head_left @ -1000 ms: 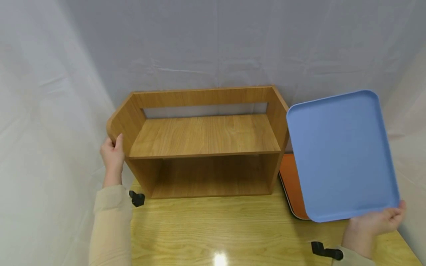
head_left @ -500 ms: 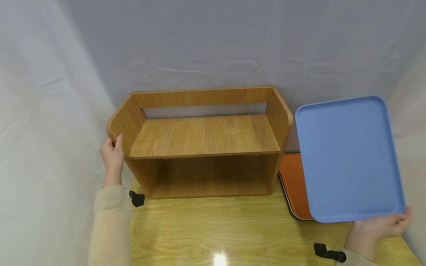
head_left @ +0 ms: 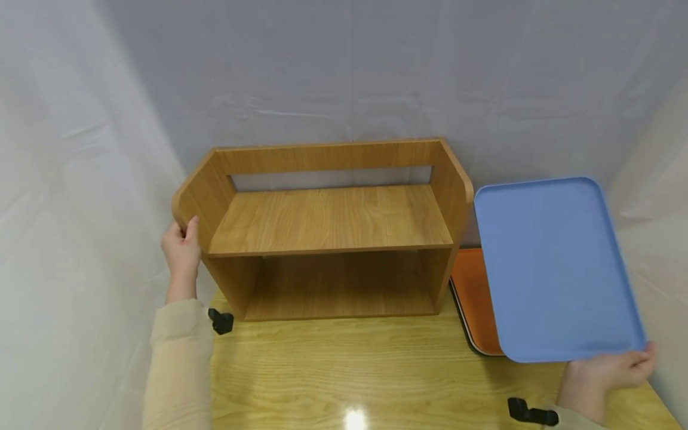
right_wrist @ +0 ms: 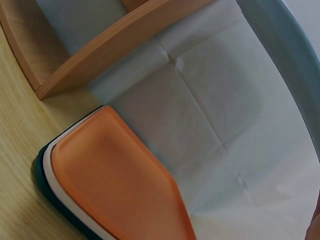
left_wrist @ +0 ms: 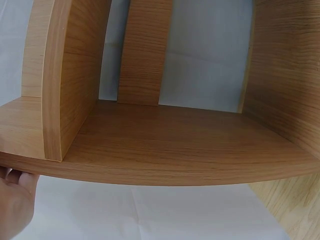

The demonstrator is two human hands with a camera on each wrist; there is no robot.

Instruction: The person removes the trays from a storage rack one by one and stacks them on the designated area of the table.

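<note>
A two-level wooden shelf (head_left: 328,224) stands at the back of the table. My left hand (head_left: 184,246) grips its left side panel, thumb on the front edge; in the left wrist view the hand (left_wrist: 15,197) sits under that panel of the shelf (left_wrist: 170,150). A blue tray (head_left: 553,269) is held in the air to the right of the shelf, tilted up, with my right hand (head_left: 626,361) gripping its near edge. Its rim (right_wrist: 282,55) shows in the right wrist view. Below it lies an orange tray (head_left: 473,295) (right_wrist: 115,185) on top of a stack.
The light wooden table (head_left: 365,370) stretches in front of the shelf. White cloth walls (head_left: 75,179) close in the left, back and right. The stack under the orange tray shows a white and a dark rim (right_wrist: 47,177). A small black piece (head_left: 221,321) sits by each wrist.
The blue tray has shifted a little to the right and its far edge has dropped lower. My left hand has stayed on the shelf's side panel.
</note>
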